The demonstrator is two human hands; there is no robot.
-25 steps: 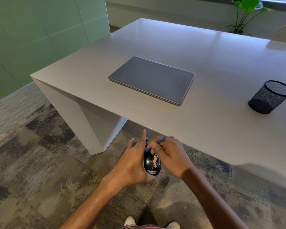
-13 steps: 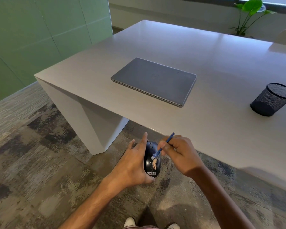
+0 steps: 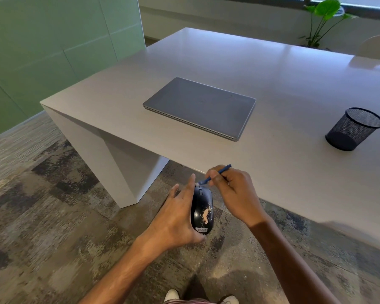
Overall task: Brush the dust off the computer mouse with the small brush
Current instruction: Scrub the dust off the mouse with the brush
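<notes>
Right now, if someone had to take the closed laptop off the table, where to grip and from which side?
Probably the laptop's near long edge, approached from the person's side of the table. It lies flat and closed, thin, with that edge facing the table's near edge and nothing around it. The mesh cup stands well clear to the right. Fingers under, thumb on top.

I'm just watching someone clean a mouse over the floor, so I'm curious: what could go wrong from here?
The mouse is held over the carpet, not the table, by the left hand from one side; a slip would likely drop it. The brush in the right hand sits at the front end, so the pale dust patch further back could be missed. Brushed dust may fall onto the carpet.
</notes>
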